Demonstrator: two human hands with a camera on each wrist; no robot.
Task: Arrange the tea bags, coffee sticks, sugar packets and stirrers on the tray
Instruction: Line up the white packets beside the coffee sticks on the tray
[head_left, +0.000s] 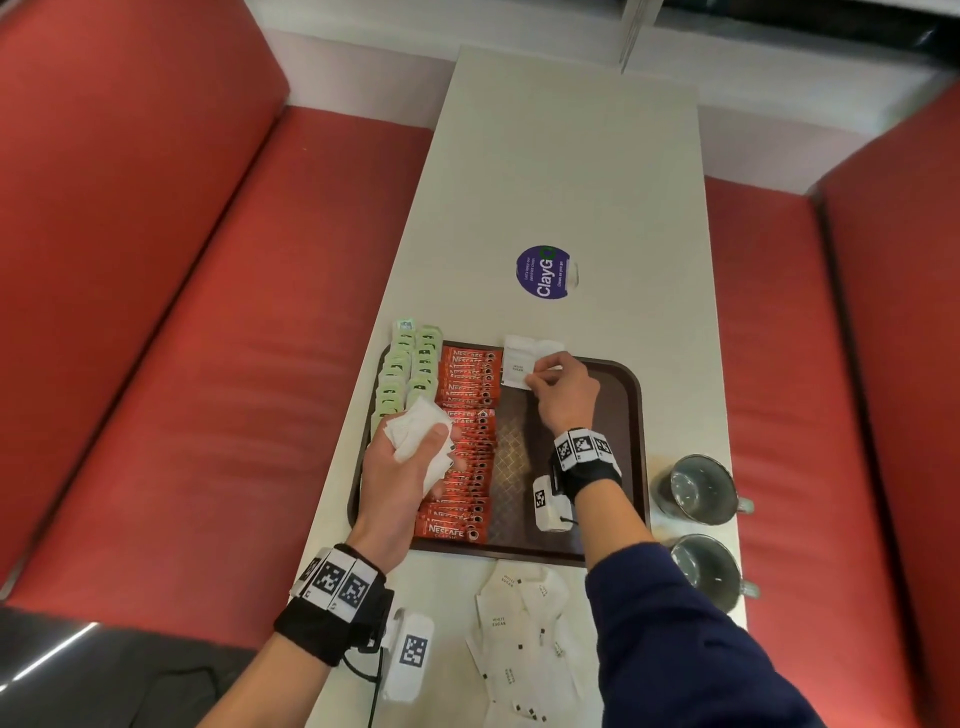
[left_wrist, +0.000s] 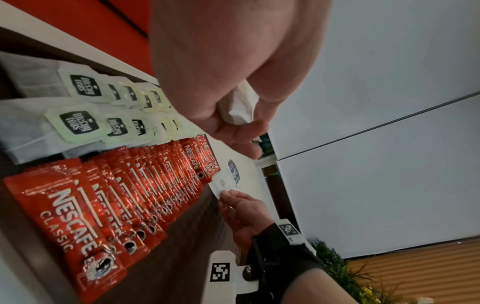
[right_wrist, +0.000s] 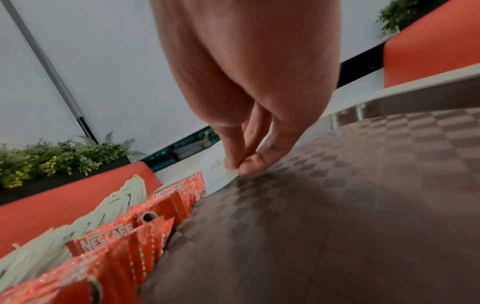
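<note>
A sugar packet (head_left: 515, 369) is pinched by the right hand (head_left: 563, 387) at the far edge of the tray (head_left: 635, 441), just right of the coffee sticks (head_left: 465, 441), and a bundle of packets (head_left: 421, 441) is gripped in the left hand (head_left: 400, 467). The bare strip for the next packets runs from that packet toward the body, so the right hand is judged nearer; more loose packets (head_left: 519, 634) are seen on the table before the tray

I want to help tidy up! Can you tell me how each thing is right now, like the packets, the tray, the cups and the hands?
tea bags: lined up in two rows at the tray's left edge
coffee sticks: overlapped in one column on the tray
tray: right part bare
left hand: grips a bunch of sugar packets
right hand: pinches one sugar packet at the tray's far edge
loose sugar packets: scattered on the table
two cups: upright, beside the tray
</note>
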